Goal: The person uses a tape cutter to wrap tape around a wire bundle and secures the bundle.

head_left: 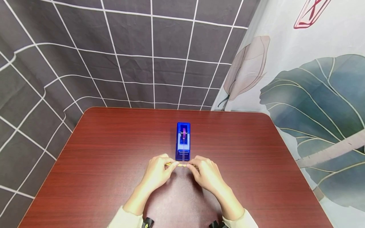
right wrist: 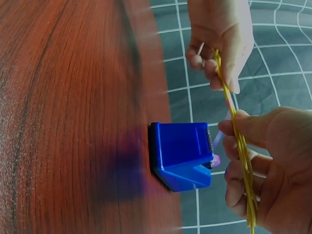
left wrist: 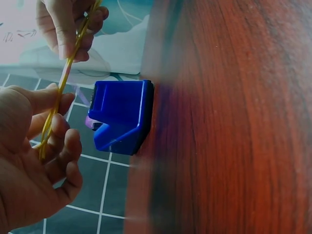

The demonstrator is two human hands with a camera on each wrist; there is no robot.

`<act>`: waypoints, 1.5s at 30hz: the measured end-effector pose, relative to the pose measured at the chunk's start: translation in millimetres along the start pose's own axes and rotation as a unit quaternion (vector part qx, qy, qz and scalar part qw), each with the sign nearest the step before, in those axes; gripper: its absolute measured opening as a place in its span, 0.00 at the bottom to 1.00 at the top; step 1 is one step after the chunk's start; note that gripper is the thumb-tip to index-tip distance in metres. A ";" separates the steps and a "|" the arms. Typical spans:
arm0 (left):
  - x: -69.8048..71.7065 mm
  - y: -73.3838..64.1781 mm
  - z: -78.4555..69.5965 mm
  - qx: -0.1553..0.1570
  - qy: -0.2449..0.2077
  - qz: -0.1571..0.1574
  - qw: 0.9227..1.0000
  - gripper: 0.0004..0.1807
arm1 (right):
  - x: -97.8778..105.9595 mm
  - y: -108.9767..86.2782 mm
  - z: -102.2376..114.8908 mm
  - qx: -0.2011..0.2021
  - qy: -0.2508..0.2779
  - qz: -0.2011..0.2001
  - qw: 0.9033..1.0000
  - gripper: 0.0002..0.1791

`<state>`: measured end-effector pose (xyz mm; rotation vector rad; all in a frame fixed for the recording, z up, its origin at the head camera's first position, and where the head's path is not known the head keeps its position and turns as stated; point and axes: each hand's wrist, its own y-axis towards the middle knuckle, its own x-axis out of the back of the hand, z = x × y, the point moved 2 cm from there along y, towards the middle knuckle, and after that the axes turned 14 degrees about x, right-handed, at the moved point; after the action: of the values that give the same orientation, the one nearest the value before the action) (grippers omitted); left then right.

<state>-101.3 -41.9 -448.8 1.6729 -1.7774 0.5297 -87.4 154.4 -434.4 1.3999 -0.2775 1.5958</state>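
- The left hand (head_left: 157, 169) pinched one stretch of the yellow cord (right wrist: 243, 158) between thumb and forefinger, its other fingers loosely bent.
- The right hand (head_left: 207, 172) did likewise a little way along, thumb and fingertips closed on the bundle; neither hand was spread.
- The cord — several strands lying together — ran between both grips, raised above the bench (head_left: 114, 145) and just in front of the near end of the blue dispenser (head_left: 183, 147).
- A strip of tape (left wrist: 82, 96) reached from the dispenser towards the cord's middle, between the two pinches; how firmly it had stuck could not be told.
- The likeliest trouble lay there: if the strands slid apart under a slack pinch, the tape would probably catch only some of them. A fingertip brushing the strip could also fold it onto itself.
- The dispenser stood upright on the bench, neither hand on it, its roll (head_left: 184, 133) towards the far end. A hard pull might drag or tip it, and an uneven tug could leave a ragged piece — the toothed edge (right wrist: 210, 140) would need to meet the strip squarely.
- Beyond the bench hung a gridded curtain (head_left: 171, 38) and, to the right, a leaf curtain (head_left: 310, 98).
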 end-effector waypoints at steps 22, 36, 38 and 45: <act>3.2 2.2 -2.3 -0.013 -0.012 -0.012 1.000 0.02 | 1.9 0.6 -1.0 0.001 -0.007 -0.009 1.000 0.03; 2.5 2.0 -3.6 -0.011 0.001 -0.017 1.000 0.02 | 1.5 0.5 -2.5 -0.008 0.004 -0.033 0.999 0.02; 2.1 2.0 -3.9 -0.008 0.005 -0.016 1.000 0.03 | 1.1 0.5 -2.7 -0.007 0.005 -0.038 0.999 0.03; 1.2 2.1 -3.0 0.013 0.008 -0.011 1.000 0.04 | 0.8 1.3 -2.7 -0.002 0.008 -0.054 0.999 0.05</act>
<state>-102.9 -40.5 -445.5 1.6995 -1.7451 0.5560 -90.1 155.9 -434.1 1.3755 -0.1932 1.5162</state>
